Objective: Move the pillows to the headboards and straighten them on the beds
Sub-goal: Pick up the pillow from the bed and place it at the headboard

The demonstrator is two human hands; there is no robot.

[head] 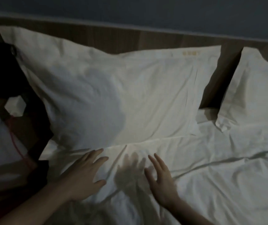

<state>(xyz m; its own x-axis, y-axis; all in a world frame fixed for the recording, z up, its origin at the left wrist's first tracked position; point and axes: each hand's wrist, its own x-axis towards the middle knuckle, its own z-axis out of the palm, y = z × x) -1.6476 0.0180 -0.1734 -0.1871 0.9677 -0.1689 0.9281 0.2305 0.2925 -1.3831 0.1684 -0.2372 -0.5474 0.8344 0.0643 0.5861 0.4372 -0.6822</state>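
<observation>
Gap betw. big pillow [113,95] & 2nd pillow [251,88] open; nightstand [32,127] crowds left side.

White pillow [113,95] (creased) seemingly leaning against headboard [130,39].

I can find only one marking. It is a short line of yellowish characters on the large white pillow [113,98], printed or stitched on the flat border strip along the pillow's far edge, toward its right-hand corner, just below the wooden headboard [130,39]. The picture is dim and soft, and I cannot make out the characters or tell what script they are in. I can read no text on the second pillow [251,88] to the right of the large one, nor anywhere else around it.
</observation>
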